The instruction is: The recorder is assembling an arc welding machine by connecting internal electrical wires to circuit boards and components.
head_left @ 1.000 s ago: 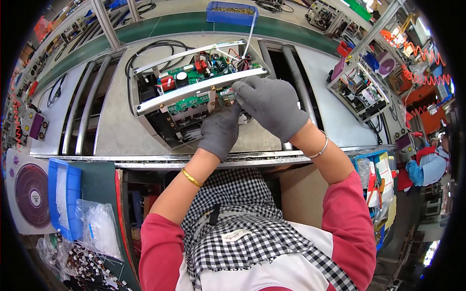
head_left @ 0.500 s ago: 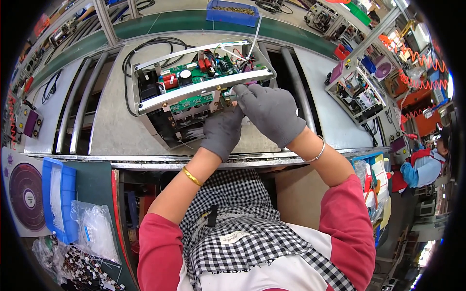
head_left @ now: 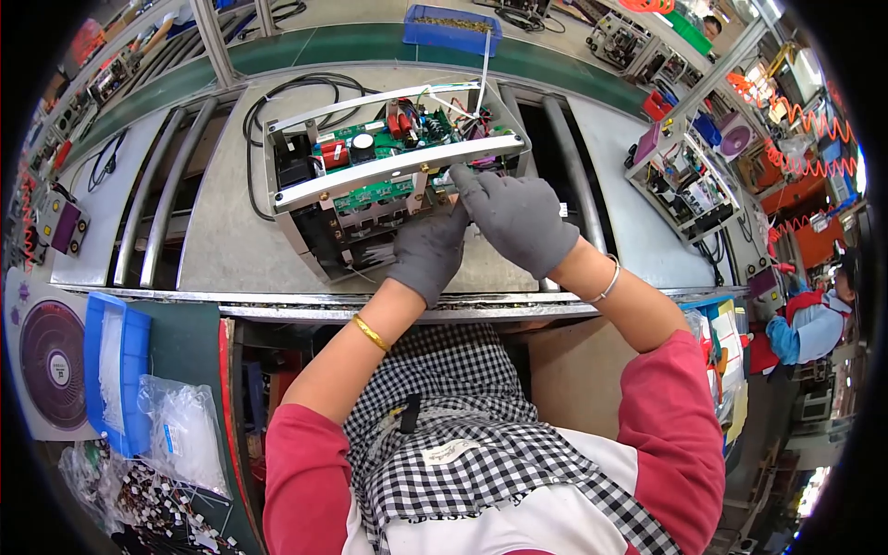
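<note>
An uncovered electrical unit (head_left: 398,164) lies on the bench, with metal rails, a green circuit board (head_left: 388,143) and wires showing. My right hand (head_left: 525,222), in a grey glove, is at the front right of this unit. Its fingers are closed in a pinch below the near rail. My left hand (head_left: 428,252), gloved the same way, is lower and to the left, its fingertips drawn together and meeting those of the right. What the two hold between them is too small and covered to make out. A white cable tie (head_left: 486,69) sticks up at the unit's far right corner.
A black cable (head_left: 254,139) loops behind and left of the unit. Metal rollers (head_left: 578,166) flank the bench plate. Another open unit (head_left: 684,190) stands at right. At lower left are a blue bin (head_left: 134,379), plastic bags (head_left: 190,439) and small connectors. A person (head_left: 809,319) is at far right.
The whole picture has shifted slightly to the right. Both hands stay at the same spot on the unit, with their fingers still together.
</note>
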The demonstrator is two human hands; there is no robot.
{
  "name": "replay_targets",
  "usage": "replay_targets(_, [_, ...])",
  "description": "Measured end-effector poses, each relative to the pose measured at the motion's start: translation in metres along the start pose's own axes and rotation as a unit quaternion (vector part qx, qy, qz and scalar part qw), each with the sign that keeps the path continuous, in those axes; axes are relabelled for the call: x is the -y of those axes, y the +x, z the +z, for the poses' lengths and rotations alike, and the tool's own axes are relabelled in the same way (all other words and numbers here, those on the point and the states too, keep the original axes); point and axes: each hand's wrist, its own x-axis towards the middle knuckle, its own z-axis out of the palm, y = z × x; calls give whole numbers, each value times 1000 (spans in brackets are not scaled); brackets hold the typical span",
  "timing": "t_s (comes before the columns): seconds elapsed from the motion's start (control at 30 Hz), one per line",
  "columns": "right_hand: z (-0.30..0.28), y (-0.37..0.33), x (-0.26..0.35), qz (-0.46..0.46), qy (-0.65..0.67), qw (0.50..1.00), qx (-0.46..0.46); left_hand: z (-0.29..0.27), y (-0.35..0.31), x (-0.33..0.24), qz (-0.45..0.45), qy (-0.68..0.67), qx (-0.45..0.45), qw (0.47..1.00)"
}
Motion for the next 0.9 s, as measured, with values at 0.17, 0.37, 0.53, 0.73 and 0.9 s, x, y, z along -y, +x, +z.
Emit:
replay_targets(0.17, [7, 1, 1, -15, -6, 1000, -14, -1, 0, 1, -6, 9, 2, 1000])
replay_targets(0.37, [5, 0, 1, 38, 23, 999, -14, 0, 3, 7, -5, 20, -16, 1000])
replay_targets(0.53, [1, -24, 9, 173, 188, 966, -44, -29, -5, -2, -8, 50, 11, 999])
replay_targets(0.73, [18, -72, 8, 218, 365, 905, -6, -57, -52, -6, 17, -13, 94, 995])
replay_targets(0.9, [41, -62, 4, 190, 372, 903, 100, -42, -72, -3, -100, -312, -40, 944])
